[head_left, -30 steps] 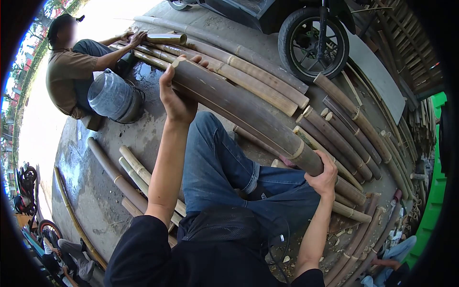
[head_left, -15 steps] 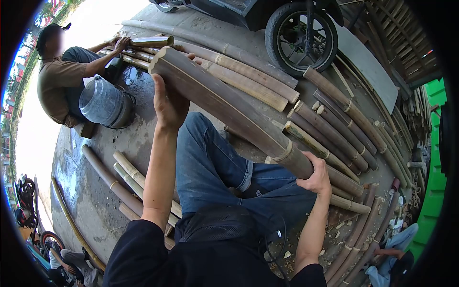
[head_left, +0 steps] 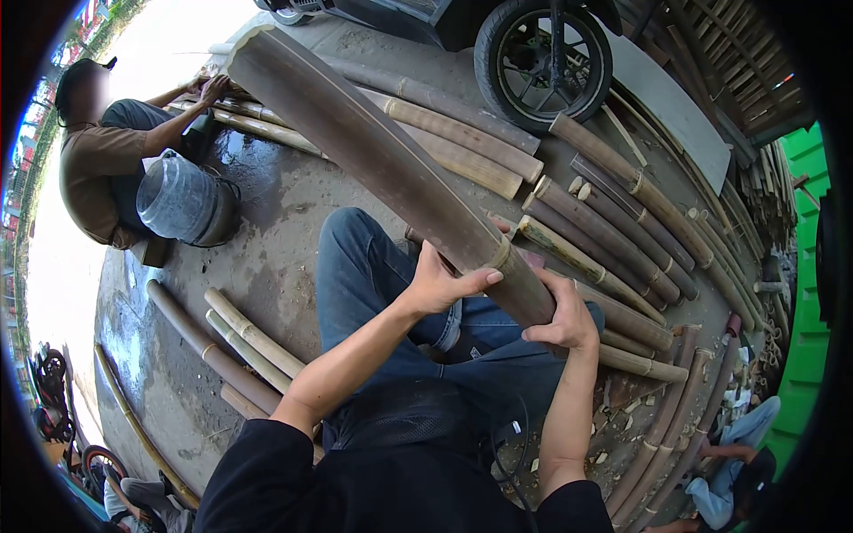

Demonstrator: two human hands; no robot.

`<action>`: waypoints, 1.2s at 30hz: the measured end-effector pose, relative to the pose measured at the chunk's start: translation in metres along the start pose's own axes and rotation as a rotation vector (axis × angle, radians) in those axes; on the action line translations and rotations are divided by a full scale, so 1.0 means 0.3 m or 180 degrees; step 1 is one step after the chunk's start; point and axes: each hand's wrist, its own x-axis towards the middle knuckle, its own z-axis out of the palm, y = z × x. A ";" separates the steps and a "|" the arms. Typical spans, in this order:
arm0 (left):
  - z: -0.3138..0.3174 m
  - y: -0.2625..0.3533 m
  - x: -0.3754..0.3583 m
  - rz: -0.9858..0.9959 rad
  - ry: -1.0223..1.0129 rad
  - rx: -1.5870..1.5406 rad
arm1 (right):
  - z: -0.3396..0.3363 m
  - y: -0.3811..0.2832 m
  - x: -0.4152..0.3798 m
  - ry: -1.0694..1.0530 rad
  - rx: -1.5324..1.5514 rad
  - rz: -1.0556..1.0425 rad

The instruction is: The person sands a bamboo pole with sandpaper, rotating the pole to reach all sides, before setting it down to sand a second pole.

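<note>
A thick brown bamboo pole (head_left: 364, 147) slants up and to the left in front of me, its far end carved to a wavy edge. Around its near end my right hand (head_left: 564, 315) is closed, thumb on top. My left hand (head_left: 444, 282) grips the same pole just short of the node ring, thumb lying across the top and fingers hidden underneath. Beneath the pole are my bent legs in jeans (head_left: 360, 266). Several cut bamboo poles (head_left: 613, 240) lie on the ground to the right of it.
At the left a person (head_left: 107, 169) sits by a clear plastic bucket (head_left: 178, 200), hands on other bamboo. A wheel (head_left: 544, 67) of a parked vehicle stands at the back. More poles (head_left: 209, 342) lie at left. Another person (head_left: 737, 471) is partly visible at lower right.
My left hand has slid from the pole's far end down to near the node, close to my right hand. The far end has risen and swung to the left.
</note>
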 end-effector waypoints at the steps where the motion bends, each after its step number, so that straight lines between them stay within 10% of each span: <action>1: 0.020 -0.007 -0.009 -0.0012 -0.0014 -0.0025 | -0.001 -0.007 0.002 0.0004 0.0054 -0.0053; 28: -0.372 0.327 0.132 0.0995 0.1698 -0.0002 | 0.010 0.022 0.007 -0.0089 0.0092 -0.0094; 36: -0.528 0.436 0.191 0.0899 0.1733 -0.0206 | -0.024 0.177 -0.051 -0.1059 0.1307 0.0440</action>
